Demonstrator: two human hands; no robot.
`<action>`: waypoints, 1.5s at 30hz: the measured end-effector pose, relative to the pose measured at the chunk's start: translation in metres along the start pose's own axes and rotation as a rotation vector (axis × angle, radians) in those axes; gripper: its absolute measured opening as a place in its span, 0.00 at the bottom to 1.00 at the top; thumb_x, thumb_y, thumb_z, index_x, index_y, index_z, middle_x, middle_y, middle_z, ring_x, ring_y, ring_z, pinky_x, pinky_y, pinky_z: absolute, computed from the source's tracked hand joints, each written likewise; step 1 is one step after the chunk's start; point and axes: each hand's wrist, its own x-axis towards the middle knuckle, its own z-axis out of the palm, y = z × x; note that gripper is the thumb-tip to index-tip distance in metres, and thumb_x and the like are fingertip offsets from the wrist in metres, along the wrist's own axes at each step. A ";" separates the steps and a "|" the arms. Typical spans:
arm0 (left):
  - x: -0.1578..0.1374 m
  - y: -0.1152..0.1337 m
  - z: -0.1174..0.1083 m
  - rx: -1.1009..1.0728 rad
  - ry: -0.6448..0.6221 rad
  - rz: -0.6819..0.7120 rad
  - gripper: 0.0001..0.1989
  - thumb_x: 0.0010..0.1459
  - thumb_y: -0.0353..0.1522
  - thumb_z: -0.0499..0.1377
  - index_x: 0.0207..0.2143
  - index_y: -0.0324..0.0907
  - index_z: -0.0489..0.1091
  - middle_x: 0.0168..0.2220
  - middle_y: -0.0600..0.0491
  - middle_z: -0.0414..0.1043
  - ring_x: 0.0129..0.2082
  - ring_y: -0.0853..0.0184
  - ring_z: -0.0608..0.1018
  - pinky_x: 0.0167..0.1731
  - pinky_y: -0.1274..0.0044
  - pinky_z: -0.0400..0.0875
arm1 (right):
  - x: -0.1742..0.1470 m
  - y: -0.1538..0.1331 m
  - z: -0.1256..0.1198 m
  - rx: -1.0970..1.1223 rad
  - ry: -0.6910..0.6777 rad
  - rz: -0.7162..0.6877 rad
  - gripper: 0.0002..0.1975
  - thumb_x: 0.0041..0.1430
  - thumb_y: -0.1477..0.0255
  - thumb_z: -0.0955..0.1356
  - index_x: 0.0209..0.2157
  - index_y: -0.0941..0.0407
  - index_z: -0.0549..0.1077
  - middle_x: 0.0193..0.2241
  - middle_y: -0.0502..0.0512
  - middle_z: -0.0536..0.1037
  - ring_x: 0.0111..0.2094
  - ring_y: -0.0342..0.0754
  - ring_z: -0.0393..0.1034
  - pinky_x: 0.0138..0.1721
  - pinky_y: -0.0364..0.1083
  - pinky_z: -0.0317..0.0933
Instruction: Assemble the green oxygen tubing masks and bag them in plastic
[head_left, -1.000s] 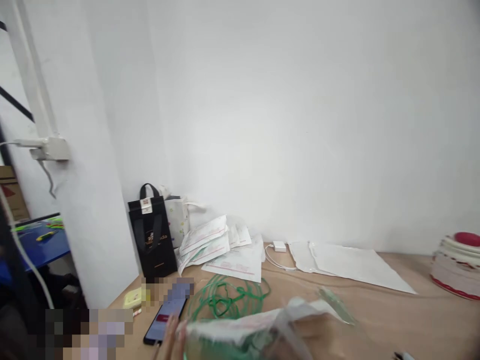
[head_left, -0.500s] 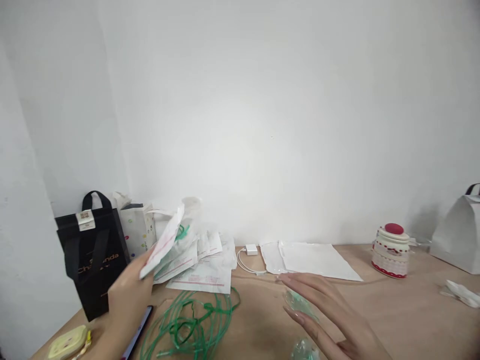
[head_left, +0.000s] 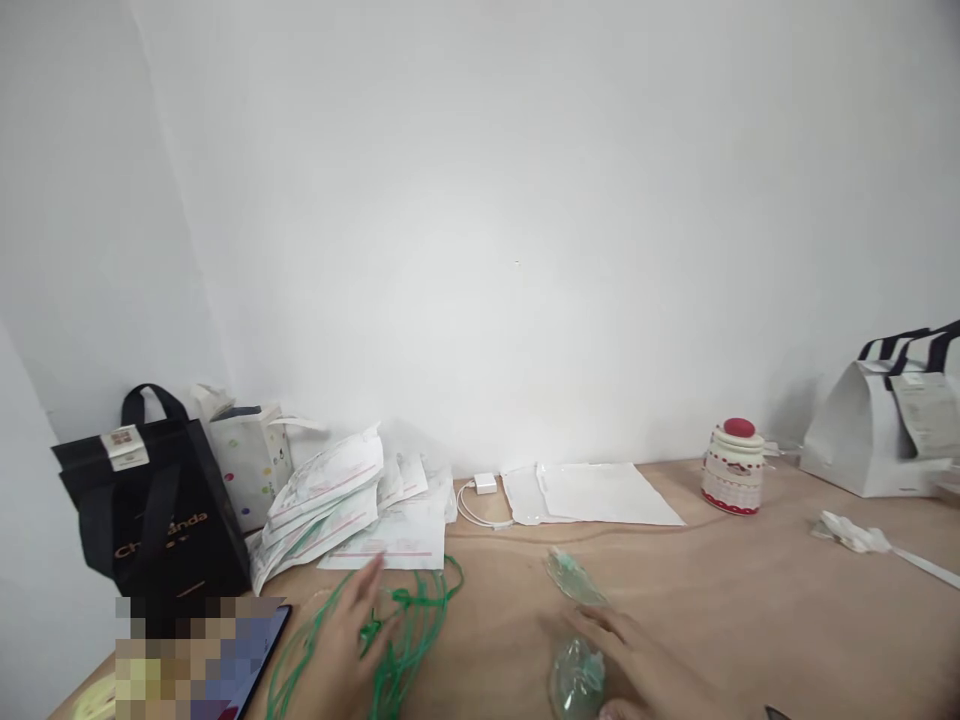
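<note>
A black bag with gold lettering (head_left: 161, 540) stood at the left, beside a white carton with coloured dots (head_left: 251, 465). A dark-edged flat phone (head_left: 259, 650) lay nearer. A small white charger block (head_left: 486, 484) sat by the white wall (head_left: 480, 220). Rightward stood a cream, red-lidded round jar (head_left: 733, 475) and a white, black-handled bag (head_left: 844, 440).

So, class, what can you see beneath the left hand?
Green tubing shows on both sides of the left hand; whatever lies directly beneath it is covered and cannot be seen.
</note>
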 end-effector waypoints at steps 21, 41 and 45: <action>-0.058 0.057 0.096 -0.345 0.172 0.156 0.16 0.54 0.31 0.52 0.46 0.45 0.68 0.47 0.45 0.72 0.46 0.63 0.74 0.44 0.72 0.71 | 0.046 -0.029 0.064 0.111 0.145 -0.159 0.20 0.58 0.60 0.60 0.49 0.53 0.66 0.50 0.58 0.67 0.52 0.51 0.59 0.54 0.50 0.53; 0.035 0.013 -0.048 0.424 0.130 -0.291 0.20 0.54 0.19 0.40 0.33 0.33 0.71 0.54 0.33 0.60 0.50 0.50 0.67 0.30 0.70 0.68 | 0.059 -0.081 0.059 0.097 0.276 -0.354 0.15 0.61 0.66 0.58 0.47 0.51 0.67 0.50 0.57 0.66 0.53 0.51 0.58 0.53 0.52 0.56; 0.065 0.032 -0.107 0.260 0.256 -0.352 0.18 0.60 0.33 0.40 0.35 0.37 0.69 0.50 0.39 0.65 0.41 0.56 0.73 0.34 0.70 0.68 | 0.062 -0.081 0.059 0.167 0.335 -0.338 0.21 0.61 0.66 0.58 0.56 0.50 0.57 0.56 0.57 0.59 0.57 0.51 0.52 0.56 0.54 0.51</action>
